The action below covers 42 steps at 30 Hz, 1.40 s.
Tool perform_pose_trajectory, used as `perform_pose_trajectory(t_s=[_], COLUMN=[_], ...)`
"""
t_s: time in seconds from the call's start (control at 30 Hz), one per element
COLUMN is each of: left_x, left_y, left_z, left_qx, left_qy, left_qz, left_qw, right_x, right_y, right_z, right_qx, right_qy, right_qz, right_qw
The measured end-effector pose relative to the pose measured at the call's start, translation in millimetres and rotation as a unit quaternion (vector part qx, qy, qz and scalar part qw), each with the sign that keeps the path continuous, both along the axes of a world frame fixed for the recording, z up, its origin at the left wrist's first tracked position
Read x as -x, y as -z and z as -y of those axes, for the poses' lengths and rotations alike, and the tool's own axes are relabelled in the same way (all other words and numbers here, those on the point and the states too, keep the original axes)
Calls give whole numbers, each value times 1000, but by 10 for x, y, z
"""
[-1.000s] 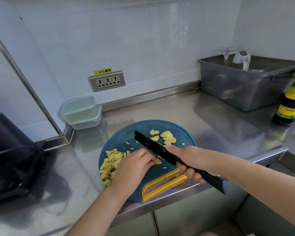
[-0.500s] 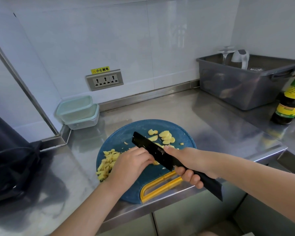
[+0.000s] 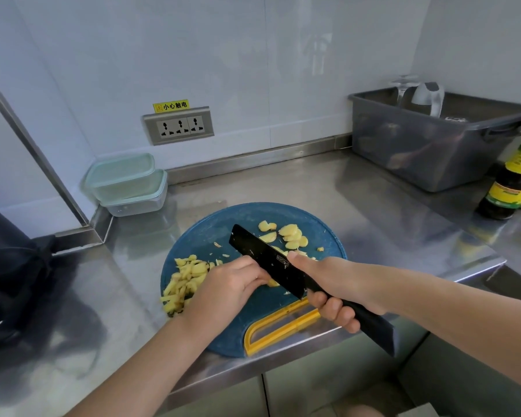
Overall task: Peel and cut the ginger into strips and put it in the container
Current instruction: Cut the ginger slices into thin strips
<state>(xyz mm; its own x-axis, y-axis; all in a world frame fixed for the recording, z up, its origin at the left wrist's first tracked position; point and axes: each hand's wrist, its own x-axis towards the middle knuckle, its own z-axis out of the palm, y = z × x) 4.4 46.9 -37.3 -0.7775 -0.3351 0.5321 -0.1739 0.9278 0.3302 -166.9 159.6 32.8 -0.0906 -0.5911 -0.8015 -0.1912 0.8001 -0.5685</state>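
The fingers [image 3: 253, 273] of the left hand [image 3: 229, 285] are curled together, pinching a small ginger piece [image 3: 273, 283] down on the blue cutting board [image 3: 211, 233]. The right hand [image 3: 337, 281] has its fingers clamped round the handle of a black knife [image 3: 265, 260], with the blade just beside that piece. Cut strips [image 3: 187, 281] lie heaped left of the left hand, and slices [image 3: 292, 237] sit at the board's far right. Two stacked containers [image 3: 127, 182] stand on the counter [image 3: 373, 212], far left.
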Motion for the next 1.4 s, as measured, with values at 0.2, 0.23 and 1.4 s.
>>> perform_pose_trajectory(t_s=[0.2,0.23,1.4], left_x=[1,5,14], left_y=[11,16,-231], left_z=[-46,-36,-288], left_qx=[-4,-2,-40], left_qy=[-5,-6,-156], left_qz=[-12,-13,136], left_qw=[1000,1000,977], right_x=[-52,-71,43], right_y=[68,79,-113], right_z=[101,120,-14], right_qx=[-11,-13,81], right_qy=[10,13,-32], right_qz=[0,3,-76], right_qw=[1000,1000,993])
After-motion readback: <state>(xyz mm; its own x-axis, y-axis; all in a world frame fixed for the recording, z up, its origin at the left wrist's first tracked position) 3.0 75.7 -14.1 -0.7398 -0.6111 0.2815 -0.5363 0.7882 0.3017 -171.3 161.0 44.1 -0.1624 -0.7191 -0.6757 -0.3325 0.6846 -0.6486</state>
